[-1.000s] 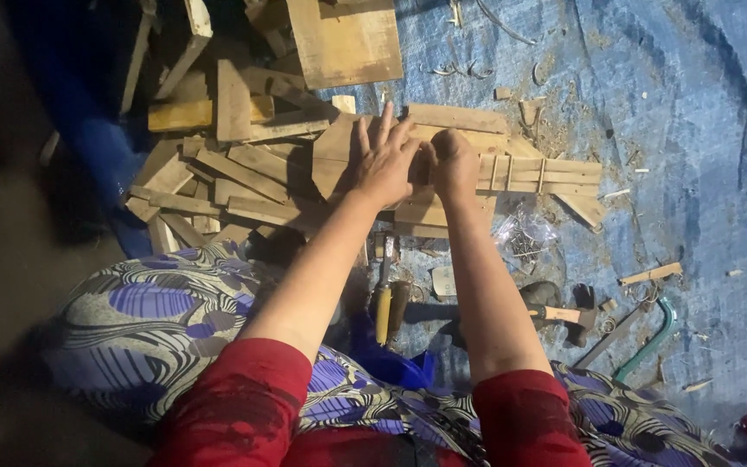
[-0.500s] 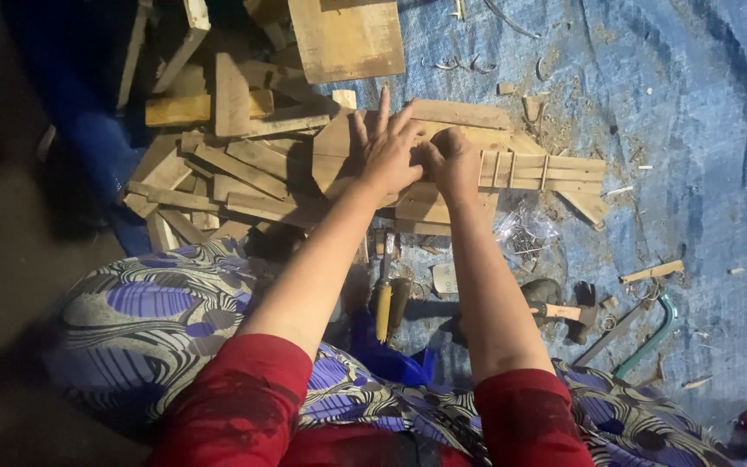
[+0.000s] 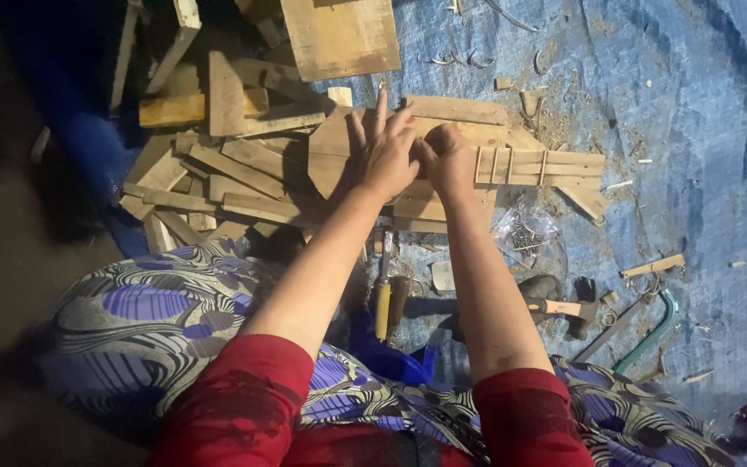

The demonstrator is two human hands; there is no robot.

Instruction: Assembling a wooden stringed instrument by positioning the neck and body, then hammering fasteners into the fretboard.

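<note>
Pressing left hand point(image 3: 384, 156), fingers spread, on wooden piece point(image 3: 330, 156); right hand point(image 3: 448, 160) fisted.

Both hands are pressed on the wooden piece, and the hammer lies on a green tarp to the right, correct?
Not quite: the head view shows the tarp is blue, not green. Both the left hand and right hand do rest on the wooden piece, and the hammer lies to the right.

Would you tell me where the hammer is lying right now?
In the head view, the hammer lies on the blue tarp, right of the person's right forearm, below the bag of nails.
</note>
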